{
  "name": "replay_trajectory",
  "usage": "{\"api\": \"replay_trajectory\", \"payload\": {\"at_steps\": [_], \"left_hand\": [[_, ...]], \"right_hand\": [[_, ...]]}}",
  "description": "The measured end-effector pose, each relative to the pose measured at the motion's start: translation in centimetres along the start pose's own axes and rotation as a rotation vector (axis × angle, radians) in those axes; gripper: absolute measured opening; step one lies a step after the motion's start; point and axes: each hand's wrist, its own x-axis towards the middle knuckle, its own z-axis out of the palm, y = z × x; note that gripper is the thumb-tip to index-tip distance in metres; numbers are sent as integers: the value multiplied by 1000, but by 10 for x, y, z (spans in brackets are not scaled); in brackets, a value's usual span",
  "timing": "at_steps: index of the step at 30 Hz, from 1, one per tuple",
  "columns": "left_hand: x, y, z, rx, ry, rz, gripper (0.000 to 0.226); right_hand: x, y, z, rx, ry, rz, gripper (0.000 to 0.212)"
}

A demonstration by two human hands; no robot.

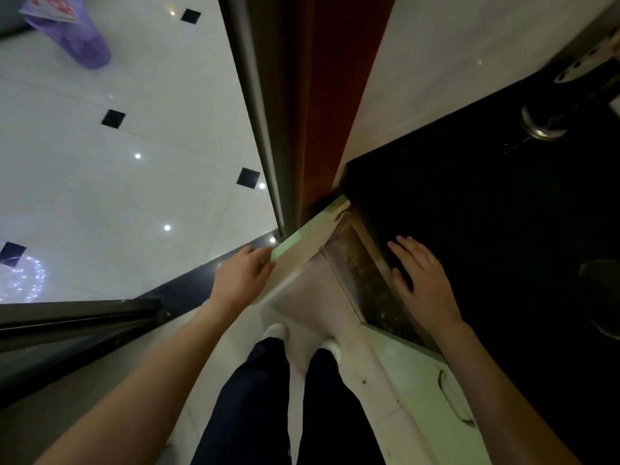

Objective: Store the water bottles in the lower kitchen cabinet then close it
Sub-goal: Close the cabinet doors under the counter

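I look straight down at a lower cabinet under a black countertop [486, 213]. Its pale green door [302, 250] stands swung out from the cabinet front. My left hand [243, 276] grips the door's outer top edge, fingers curled over it. My right hand [421, 276] lies flat on the counter's front edge with fingers spread, holding nothing. Between door and counter the dark, speckled inside of the cabinet [369, 283] shows. No water bottles are in view.
My legs in dark trousers and white shoes [276, 332] stand close before the open door. A second cabinet door with a handle [449, 397] is to the right. A dark sliding-door frame [261, 112] and red panel rise ahead. A purple basket [84, 41] sits far left on white tiles.
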Motion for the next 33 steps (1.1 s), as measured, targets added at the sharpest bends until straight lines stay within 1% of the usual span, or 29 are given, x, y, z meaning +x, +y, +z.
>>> {"api": "replay_trajectory", "payload": {"at_steps": [3,5,7,9,12,14,23,26,29,33], "left_hand": [[-16,14,17,-45,-44,-7,30],[-28,29,30,-126,-94,-48,32],[-39,50,43,-248,-154,-97,29],[-50,70,57,-379,-158,-146,29],[-60,92,76,-598,-162,-216,34],[-64,102,87,-679,-180,-228,39],[-68,118,114,-816,-137,-259,50],[-70,121,120,-870,-107,-270,50],[-69,131,125,-917,-111,-286,50],[-63,151,135,-961,-85,-257,45]], "right_hand": [[-19,23,-6,3,5,-37,49],[-33,35,-9,3,-12,-64,53],[-41,42,-9,24,-26,-73,56],[-42,44,-9,39,-25,-67,56],[-41,44,-10,51,-30,-63,56],[-42,45,-10,57,-29,-74,57],[-41,48,-10,87,4,-94,57],[-41,49,-9,87,9,-95,58],[-41,50,-7,72,12,-94,58],[-40,50,-7,64,3,-90,59]]}}
